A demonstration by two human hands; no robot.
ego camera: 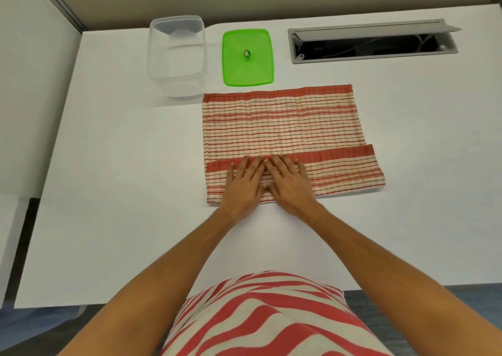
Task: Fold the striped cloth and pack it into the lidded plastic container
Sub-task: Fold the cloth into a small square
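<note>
The red-and-cream striped cloth (285, 122) lies flat on the white table, its near edge folded up into a band across the front. My left hand (243, 184) and my right hand (290, 183) rest side by side, palms down with fingers spread, on the left part of that folded band. Neither hand grips anything. The clear plastic container (176, 56) stands open at the back left, just beyond the cloth's far left corner. Its green lid (247, 56) lies flat beside it, to the right.
A grey cable hatch (372, 43) with its flap open is set into the white table (122, 192) at the back right. Partition walls close the left side and the back. The table's near edge runs just ahead of my torso.
</note>
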